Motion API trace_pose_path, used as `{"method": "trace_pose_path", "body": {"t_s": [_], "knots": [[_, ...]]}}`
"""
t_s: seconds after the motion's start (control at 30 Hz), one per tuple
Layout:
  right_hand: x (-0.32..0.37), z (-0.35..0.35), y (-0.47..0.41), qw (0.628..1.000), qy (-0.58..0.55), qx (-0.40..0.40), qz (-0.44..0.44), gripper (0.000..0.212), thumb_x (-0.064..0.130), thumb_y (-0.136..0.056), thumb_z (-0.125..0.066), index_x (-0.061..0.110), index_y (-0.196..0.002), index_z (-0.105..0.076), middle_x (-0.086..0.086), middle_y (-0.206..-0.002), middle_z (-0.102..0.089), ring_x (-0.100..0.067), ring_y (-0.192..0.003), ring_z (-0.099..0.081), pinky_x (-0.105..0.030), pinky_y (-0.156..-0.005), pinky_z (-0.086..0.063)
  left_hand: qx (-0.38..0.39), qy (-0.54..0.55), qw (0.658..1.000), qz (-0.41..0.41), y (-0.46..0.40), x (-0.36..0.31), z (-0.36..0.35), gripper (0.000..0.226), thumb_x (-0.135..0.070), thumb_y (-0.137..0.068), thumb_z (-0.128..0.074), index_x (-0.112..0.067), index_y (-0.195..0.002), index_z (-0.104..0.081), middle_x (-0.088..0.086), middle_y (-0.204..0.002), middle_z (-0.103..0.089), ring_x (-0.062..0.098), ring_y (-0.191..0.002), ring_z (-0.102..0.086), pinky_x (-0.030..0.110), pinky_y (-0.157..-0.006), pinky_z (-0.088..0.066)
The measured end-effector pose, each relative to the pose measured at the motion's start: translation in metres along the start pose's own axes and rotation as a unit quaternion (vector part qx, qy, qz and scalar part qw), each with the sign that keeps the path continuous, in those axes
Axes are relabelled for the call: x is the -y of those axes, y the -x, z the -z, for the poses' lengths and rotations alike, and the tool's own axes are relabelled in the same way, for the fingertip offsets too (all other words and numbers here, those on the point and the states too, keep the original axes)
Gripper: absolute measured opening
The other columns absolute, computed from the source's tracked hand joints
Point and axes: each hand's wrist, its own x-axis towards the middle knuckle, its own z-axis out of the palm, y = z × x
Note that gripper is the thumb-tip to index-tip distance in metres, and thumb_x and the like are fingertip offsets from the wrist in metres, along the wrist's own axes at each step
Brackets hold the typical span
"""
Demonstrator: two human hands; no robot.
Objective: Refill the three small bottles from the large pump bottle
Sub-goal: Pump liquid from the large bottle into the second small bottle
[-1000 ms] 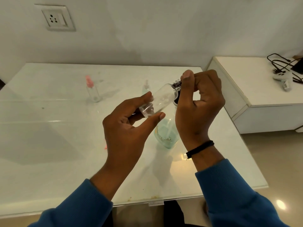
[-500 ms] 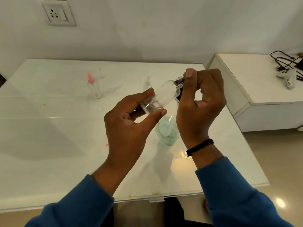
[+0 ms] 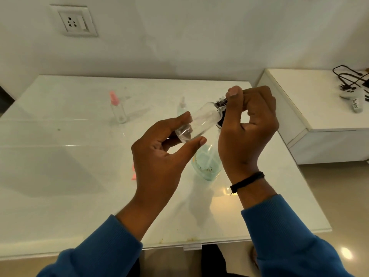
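Note:
My left hand [image 3: 159, 156] pinches the base of a small clear bottle [image 3: 201, 120], held tilted above the table with its neck up to the right. My right hand [image 3: 247, 126] curls round the bottle's dark threaded top [image 3: 220, 102]. Below them stands the large pale-green pump bottle [image 3: 207, 164]; its pump head is hidden behind my right hand. A small clear bottle with a pink cap [image 3: 117, 108] stands upright at the back left. Another small bottle with a pale cap [image 3: 181, 106] stands behind my left hand.
The white glass-topped table [image 3: 79, 176] runs to the wall. A small pink piece [image 3: 133, 173] lies beside my left wrist. A lower white cabinet [image 3: 319, 120] at the right carries black cables and a white device [image 3: 353, 96]. A wall socket [image 3: 72, 22] sits upper left.
Both hands and the bottle stay almost in place. My right fingers have shifted slightly on the bottle's top. The camera has tilted a little.

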Motion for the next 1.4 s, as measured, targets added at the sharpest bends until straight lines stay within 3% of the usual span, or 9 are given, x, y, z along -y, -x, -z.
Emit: {"method": "trace_pose_path", "body": {"t_s": [0.1,0.27,0.4,0.57,0.73,1.4], "knots": [[0.0018,-0.0003,-0.0028,1.0,0.007,-0.003,0.006,0.031,0.012,-0.099,-0.06,0.002,-0.069,-0.062,0.005,-0.074,-0.05,-0.013,-0.072,-0.044,-0.036,-0.068,-0.041,0.001,0.005,1.0,0.0,-0.0005,0.0012,0.0002,0.048,-0.016,-0.078,-0.087,-0.012,-0.123,-0.071,-0.003,-0.114,-0.074,0.012,-0.104,-0.073,0.025,-0.088,-0.059],[-0.0011,-0.0009,0.0039,1.0,-0.005,-0.004,0.007,0.029,0.01,-0.099,-0.06,0.002,-0.071,-0.063,0.004,-0.076,-0.052,-0.014,-0.073,-0.047,-0.046,-0.063,-0.045,0.0,-0.007,1.0,0.002,0.0002,0.0011,0.0004,0.047,-0.018,-0.078,-0.087,-0.012,-0.123,-0.071,-0.003,-0.114,-0.075,0.01,-0.103,-0.072,0.026,-0.087,-0.06],[0.0037,-0.0009,-0.002,1.0,0.008,-0.005,0.009,0.031,0.012,-0.099,-0.059,0.002,-0.07,-0.063,0.005,-0.074,-0.051,-0.017,-0.071,-0.047,-0.034,-0.068,-0.042,0.0,0.001,1.0,0.0,-0.001,0.0008,0.0009,0.048,-0.017,-0.079,-0.086,-0.013,-0.124,-0.07,-0.004,-0.116,-0.074,0.009,-0.105,-0.072,0.024,-0.087,-0.06],[0.0011,-0.0002,0.0053,1.0,-0.004,-0.008,0.01,0.028,0.011,-0.098,-0.059,0.002,-0.073,-0.064,0.003,-0.078,-0.052,-0.019,-0.073,-0.049,-0.049,-0.062,-0.045,0.0,-0.012,1.0,-0.003,-0.0001,0.0016,0.0009,0.047,-0.017,-0.079,-0.087,-0.011,-0.123,-0.071,-0.002,-0.116,-0.074,0.011,-0.105,-0.072,0.027,-0.087,-0.061],[0.003,-0.0008,-0.0035,1.0,0.013,-0.002,0.014,0.031,0.013,-0.099,-0.06,0.005,-0.069,-0.061,0.004,-0.073,-0.05,-0.026,-0.069,-0.048,-0.048,-0.063,-0.043,-0.002,0.001,1.0,-0.008,-0.0011,0.0008,0.0003,0.048,-0.016,-0.078,-0.087,-0.009,-0.123,-0.071,-0.001,-0.114,-0.075,0.011,-0.103,-0.073,0.024,-0.087,-0.06],[0.0035,-0.0015,-0.0041,1.0,0.022,-0.003,0.018,0.034,0.015,-0.099,-0.059,0.002,-0.067,-0.06,0.003,-0.073,-0.05,-0.027,-0.07,-0.048,-0.049,-0.063,-0.042,-0.001,0.011,1.0,-0.002,-0.0008,0.001,0.0002,0.048,-0.015,-0.078,-0.087,-0.009,-0.123,-0.071,0.0,-0.115,-0.074,0.013,-0.104,-0.073,0.024,-0.086,-0.06]]}}
